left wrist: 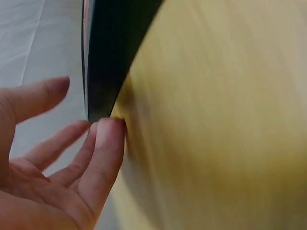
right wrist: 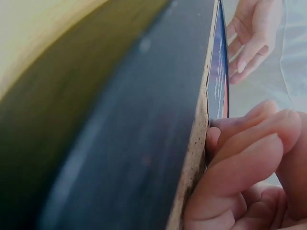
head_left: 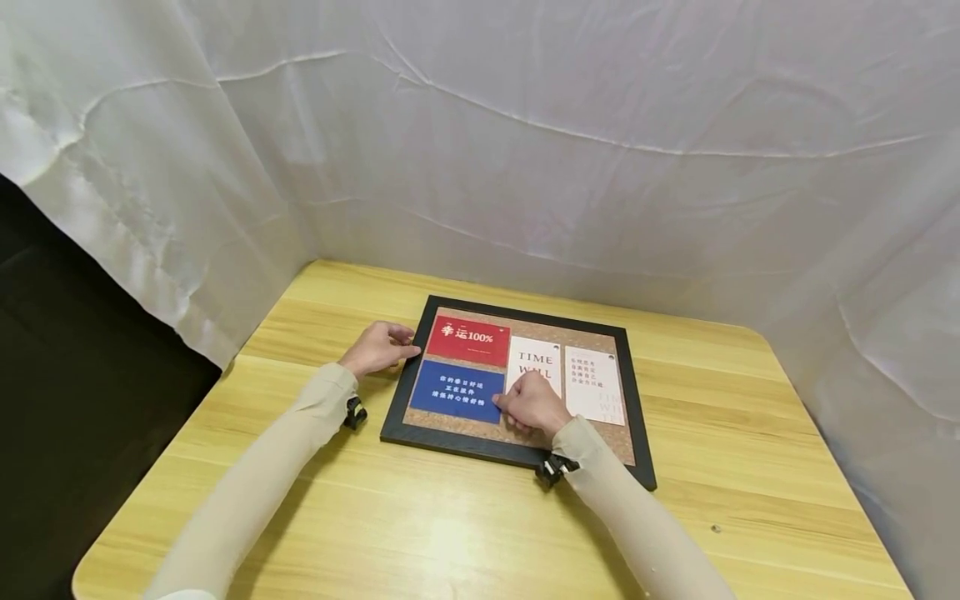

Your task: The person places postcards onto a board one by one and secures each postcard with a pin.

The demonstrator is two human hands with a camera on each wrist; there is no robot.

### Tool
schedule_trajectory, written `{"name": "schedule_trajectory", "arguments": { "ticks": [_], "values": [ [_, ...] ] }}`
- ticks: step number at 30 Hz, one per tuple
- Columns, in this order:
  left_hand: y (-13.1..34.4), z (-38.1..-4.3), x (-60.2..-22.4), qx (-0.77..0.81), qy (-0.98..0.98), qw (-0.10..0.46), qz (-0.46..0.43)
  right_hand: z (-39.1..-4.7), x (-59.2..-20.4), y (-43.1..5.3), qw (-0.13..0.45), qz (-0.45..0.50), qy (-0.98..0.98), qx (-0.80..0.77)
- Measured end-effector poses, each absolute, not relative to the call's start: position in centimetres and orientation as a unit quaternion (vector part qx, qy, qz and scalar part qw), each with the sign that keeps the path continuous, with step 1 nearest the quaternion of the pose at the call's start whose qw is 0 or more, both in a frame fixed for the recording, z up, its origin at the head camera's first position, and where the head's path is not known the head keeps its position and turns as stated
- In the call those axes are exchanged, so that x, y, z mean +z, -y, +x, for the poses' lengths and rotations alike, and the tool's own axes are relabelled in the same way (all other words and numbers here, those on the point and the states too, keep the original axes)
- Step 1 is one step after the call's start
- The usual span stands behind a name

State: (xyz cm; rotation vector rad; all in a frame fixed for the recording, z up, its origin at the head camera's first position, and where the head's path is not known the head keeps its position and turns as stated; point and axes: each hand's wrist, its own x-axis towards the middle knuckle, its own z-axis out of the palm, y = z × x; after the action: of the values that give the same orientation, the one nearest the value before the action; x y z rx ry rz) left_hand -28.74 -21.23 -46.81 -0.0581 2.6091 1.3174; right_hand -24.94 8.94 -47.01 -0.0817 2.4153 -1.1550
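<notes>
A black-framed cork board [head_left: 517, 454] lies on the table. Pinned or laid on it are a red card [head_left: 468, 342], a blue card [head_left: 457, 392], a white card reading TIME [head_left: 534, 357] and another white card [head_left: 592, 383]. My left hand [head_left: 382, 348] stands at the frame's left side, fingertips at its outer edge and the thumb apart in the left wrist view. With curled fingers, my right hand [head_left: 534, 402] pinches at the blue card's right edge, low over the cork, covering the lower part of the TIME card.
The yellow wood-grain table [head_left: 337, 517] has rounded corners. White curtains [head_left: 562, 208] enclose its back and sides, with dark cloth [head_left: 75, 400] at the left. A small round spot [head_left: 716, 528] shows on the tabletop to the right.
</notes>
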Motion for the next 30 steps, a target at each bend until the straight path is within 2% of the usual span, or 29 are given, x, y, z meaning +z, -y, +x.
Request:
{"name": "schedule_trajectory", "arguments": {
  "ticks": [6, 14, 19, 30],
  "values": [
    [21.6, -27.3, -45.7, 0.346, -0.929, 0.074, 0.106, -24.9, -47.2, -9.0, 0.227, -0.037, -0.877, -0.423],
    [21.4, -25.6, -45.9, 0.239, -0.937, 0.103, 0.233, -24.9, -47.3, -9.1, 0.227, -0.04, -0.875, -0.427],
    [21.4, -25.0, -46.1, 0.199, -0.938, 0.099, 0.266, -24.9, -47.2, -9.1, 0.226, -0.042, -0.878, -0.42],
    [21.3, -24.7, -46.0, 0.165, -0.943, 0.09, 0.275, -25.0, -47.0, -9.1, 0.228, -0.044, -0.879, -0.417]
  ]
}}
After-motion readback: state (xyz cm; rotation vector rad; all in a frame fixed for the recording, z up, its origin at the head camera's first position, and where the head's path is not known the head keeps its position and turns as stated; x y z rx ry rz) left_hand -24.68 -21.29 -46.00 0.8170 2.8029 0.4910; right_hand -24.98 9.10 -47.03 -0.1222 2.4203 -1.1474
